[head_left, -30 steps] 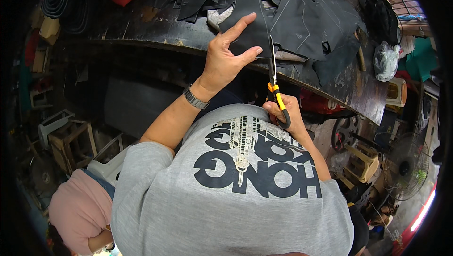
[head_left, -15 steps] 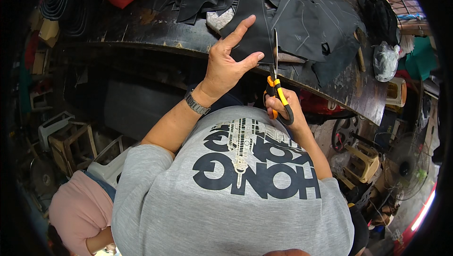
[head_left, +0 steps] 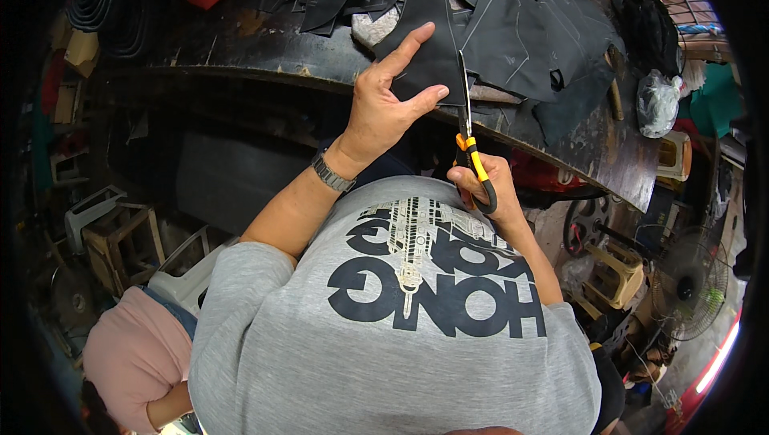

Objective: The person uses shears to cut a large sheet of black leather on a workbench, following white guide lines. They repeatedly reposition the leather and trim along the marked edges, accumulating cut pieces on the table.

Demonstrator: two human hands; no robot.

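Observation:
My left hand (head_left: 383, 109) holds a long black leather-like piece (head_left: 433, 57) at the table's near edge. Thumb and index finger spread over its upper face, while the other fingers are hidden beneath. In my right hand (head_left: 498, 187) are scissors (head_left: 481, 169) with yellow-and-black handles. Their blades point away from me along the piece's right edge. Whether they touch the material is hard to tell.
More black cut pieces (head_left: 501, 42) with pale outlines overlap across the dark table (head_left: 240, 54). A pale block (head_left: 372, 30) lies beside the held piece. A clear plastic bag (head_left: 658, 106) hangs near the right corner. Another person (head_left: 136, 359) sits at lower left.
The scissors' handles have come closer together, and the blades tilt slightly further left toward the held piece. My left hand has barely moved.

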